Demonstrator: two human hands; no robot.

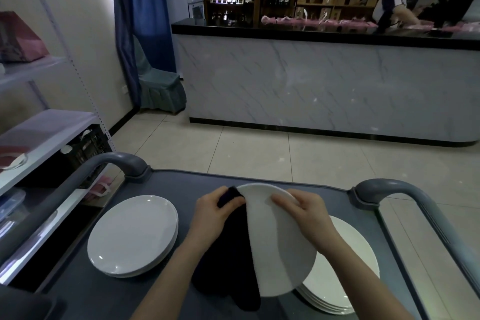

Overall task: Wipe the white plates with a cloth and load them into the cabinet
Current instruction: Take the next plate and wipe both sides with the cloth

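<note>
On the grey cart top (166, 184), a flat matte surface with rounded corners and a tubular grey handle (122, 160) rising at its far left corner and a matching one (384, 186) at the far right: one round white plate (281, 247), smooth and glossy, held tilted above the middle of the surface with its face toward the wearer. Right hand (306, 212): fingers curled over the plate's far rim, clamped on it. Left hand (213, 212): fingers closed on a dark cloth (228, 254), soft and limp, pinched against the plate's left rim; the cloth hangs down across the plate's left side and trails to the near edge of the cart top. Left stack (132, 234): several round white plates, shallow with a broad flat well, lying level near the left edge and well apart from the held plate. Right stack (345, 267): several more white plates of the same form, lying near the right edge, partly hidden under the held plate. Beyond the left edge: a white metal shelf unit (39, 135) with perforated uprights, carrying a black slatted crate (88, 148). Beyond the far edge: pale square floor tiles (259, 153), then a long counter (324, 86) with a marble-veined front and a glossy black top. Another person (397, 0) stands behind that counter at its right end, before wooden shelving with bottles.
</note>
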